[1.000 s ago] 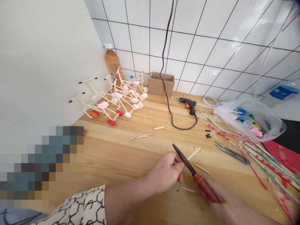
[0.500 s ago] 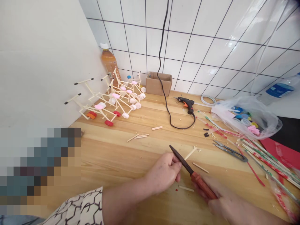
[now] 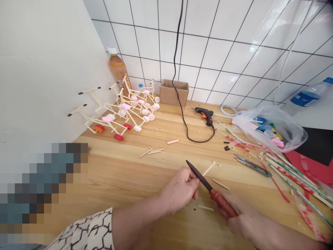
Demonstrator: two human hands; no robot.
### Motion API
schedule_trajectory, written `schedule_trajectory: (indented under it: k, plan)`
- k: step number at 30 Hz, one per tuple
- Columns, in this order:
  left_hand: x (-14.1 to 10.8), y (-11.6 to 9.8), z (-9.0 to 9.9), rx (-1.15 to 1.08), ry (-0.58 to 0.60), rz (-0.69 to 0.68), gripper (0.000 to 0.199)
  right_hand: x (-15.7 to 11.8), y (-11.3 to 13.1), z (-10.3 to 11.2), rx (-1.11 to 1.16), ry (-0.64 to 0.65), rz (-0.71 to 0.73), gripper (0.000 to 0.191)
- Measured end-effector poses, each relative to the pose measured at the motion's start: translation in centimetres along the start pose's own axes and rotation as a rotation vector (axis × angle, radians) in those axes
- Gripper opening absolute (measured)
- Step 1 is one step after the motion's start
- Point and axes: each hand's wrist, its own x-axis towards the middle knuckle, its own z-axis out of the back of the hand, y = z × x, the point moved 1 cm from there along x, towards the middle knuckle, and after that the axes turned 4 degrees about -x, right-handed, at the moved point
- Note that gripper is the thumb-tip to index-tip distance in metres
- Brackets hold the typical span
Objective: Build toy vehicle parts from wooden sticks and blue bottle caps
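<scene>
My right hand (image 3: 236, 217) is wrapped round the red handles of long-nosed pliers (image 3: 199, 175). Their dark jaws point up and to the left, toward the far side of the table. Left of the jaws, my left hand (image 3: 180, 187) is closed in a pinch against them. A thin wooden stick (image 3: 209, 168) shows on the far side of the jaws, in line with my left fingertips; its near end is hidden. Another short stick (image 3: 221, 184) lies right of the pliers, and a pale stick piece (image 3: 205, 207) lies in front of my left hand.
Several stick models with bottle-cap wheels (image 3: 125, 107) stand at the left by a drink bottle (image 3: 118, 67). Behind are a cardboard box (image 3: 173, 93) and a corded glue gun (image 3: 205, 115). Thread snips (image 3: 252, 166), wrapped sticks (image 3: 291, 170) and a plastic bag of caps (image 3: 270, 132) lie right.
The view has shifted slightly, so everything sits a little further left. Both hands and the pliers keep nearly the same pose.
</scene>
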Motion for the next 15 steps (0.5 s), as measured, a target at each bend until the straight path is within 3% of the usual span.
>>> schedule_trajectory:
  k: [10,15]
  plan:
    - [0.2,0.3,0.2,0.015,0.009,-0.03,0.01,0.1,-1.6,-0.2,0.036,0.017,0.011,0.063]
    - [0.1,0.1,0.2,0.026,0.01,-0.01,0.01,-0.3,-1.0,0.4,-0.118,0.107,-0.055,0.061]
